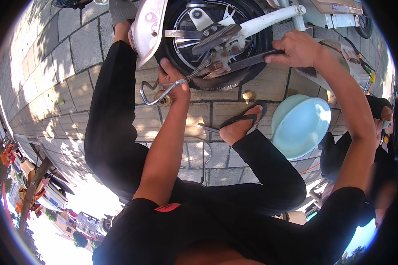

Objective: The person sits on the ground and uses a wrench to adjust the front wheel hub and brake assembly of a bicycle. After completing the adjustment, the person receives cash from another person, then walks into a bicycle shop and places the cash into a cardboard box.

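Wheel [181, 46] with black tire [239, 81] sits at 12 o'clock in the view, above paving blocks [150, 117]. Right hand [292, 51], at the wheel's 3 o'clock, is closed, thumb and fingers gripping the outer end of a dark flat bar [248, 62] that runs across the wheel toward 7 o'clock. Left hand [174, 81] is at the wheel's 8 o'clock, thumb raised near the tire; its other fingers are largely hidden, so cannot tell how far it is open or whether it holds anything. Bent metal rod [164, 92] crosses in front of the left wrist; coil spring [200, 68] lies just up from it toward 1 o'clock. White fender [148, 31] at the wheel's 10 o'clock; white tube [272, 20] at its 2 o'clock. Light blue basin [294, 148] rests at 3 o'clock in the view, near a foot in a dark sandal [262, 115].
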{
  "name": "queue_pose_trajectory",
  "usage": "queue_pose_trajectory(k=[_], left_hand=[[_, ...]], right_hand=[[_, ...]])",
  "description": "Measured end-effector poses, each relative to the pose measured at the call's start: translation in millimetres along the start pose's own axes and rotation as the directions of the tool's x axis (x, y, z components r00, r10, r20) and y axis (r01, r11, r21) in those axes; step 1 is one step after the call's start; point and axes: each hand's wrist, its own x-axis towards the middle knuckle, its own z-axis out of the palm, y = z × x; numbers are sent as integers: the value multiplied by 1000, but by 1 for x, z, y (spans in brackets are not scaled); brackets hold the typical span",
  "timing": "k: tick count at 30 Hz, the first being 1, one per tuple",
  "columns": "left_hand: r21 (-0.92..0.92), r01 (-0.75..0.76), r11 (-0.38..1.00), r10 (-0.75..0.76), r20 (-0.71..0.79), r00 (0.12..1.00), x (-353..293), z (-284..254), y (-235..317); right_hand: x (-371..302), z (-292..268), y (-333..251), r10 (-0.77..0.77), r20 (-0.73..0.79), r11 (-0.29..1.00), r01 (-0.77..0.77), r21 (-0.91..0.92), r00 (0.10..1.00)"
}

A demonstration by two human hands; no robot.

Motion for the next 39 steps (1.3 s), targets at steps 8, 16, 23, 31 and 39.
queue_pose_trajectory(k=[8, 16, 23, 31, 39], left_hand=[[-8, -40, 999, 40, -5, 999, 10, 6, -1], [56, -45, 997, 43, 31, 999, 3, 11, 10], [-3, -106, 994, 106, 13, 994, 8, -3, -5], [25, -228, 973, 225, 90, 970, 19, 10, -14], [-38, 378, 925, -370, 141, 918, -47, -17, -33]], right_hand=[[18, -35, -8, 49, 141, 998, -55, 38, 989], [18, -28, -13, 57, 125, 998, -55, -18, 990], [-44, -51, -127, 193, 20, 975, -190, -113, 981], [-100, 29, -353, 587, 224, 673, -623, 400, 778], [-34, 217, -426, 740, 271, 108, -506, 856, 615]])
